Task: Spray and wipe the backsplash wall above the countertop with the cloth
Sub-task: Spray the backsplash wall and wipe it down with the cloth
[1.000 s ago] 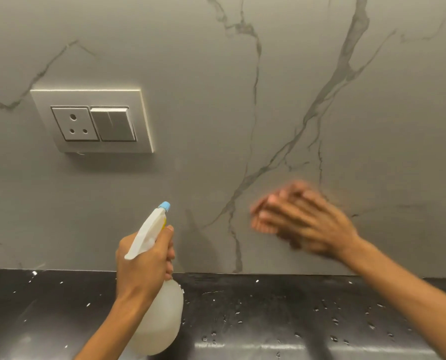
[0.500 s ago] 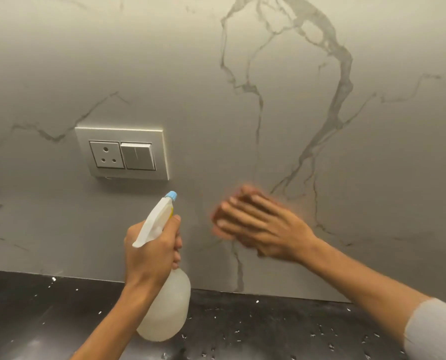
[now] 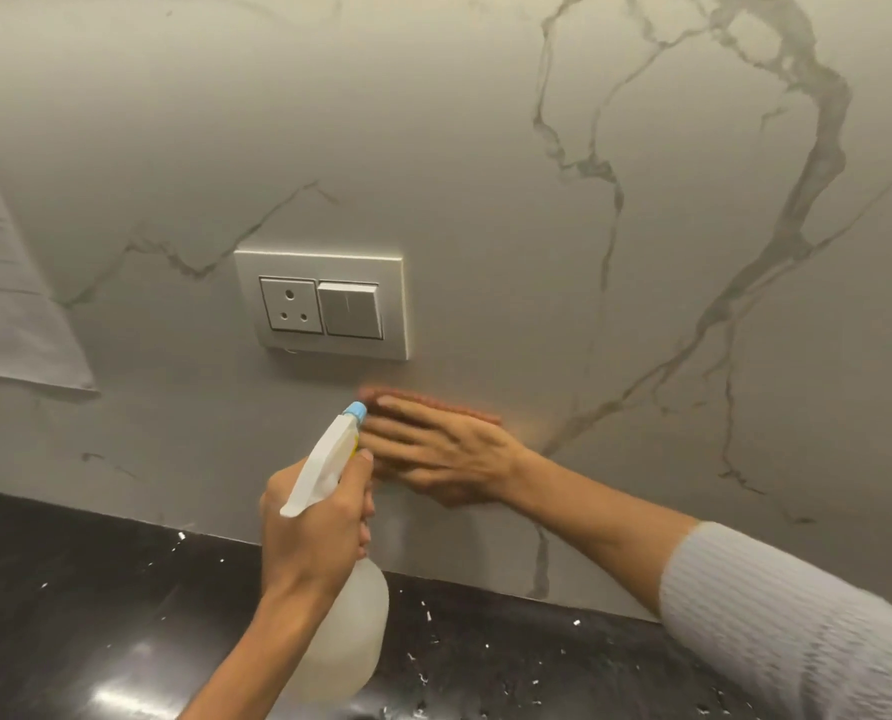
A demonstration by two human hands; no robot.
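My left hand [image 3: 314, 532] grips the neck of a white spray bottle [image 3: 348, 631] with a blue nozzle tip, held upright above the counter and pointed at the wall. My right hand [image 3: 433, 449] lies flat with straight fingers, pressing a reddish-brown cloth [image 3: 423, 400] against the grey marble backsplash [image 3: 537, 252]. Only the cloth's upper edge shows above my fingers. The hand sits just below and right of the socket plate, close behind the nozzle.
A socket and switch plate [image 3: 324, 304] is set in the wall above the cloth. A sheet of paper [image 3: 13, 304] hangs on the wall at the left. The black countertop [image 3: 96, 589] below carries scattered droplets.
My right hand has slid the cloth leftward along the wall, from the veined area to just under the switch plate. The view has shifted up and left. The bottle stays in my left hand.
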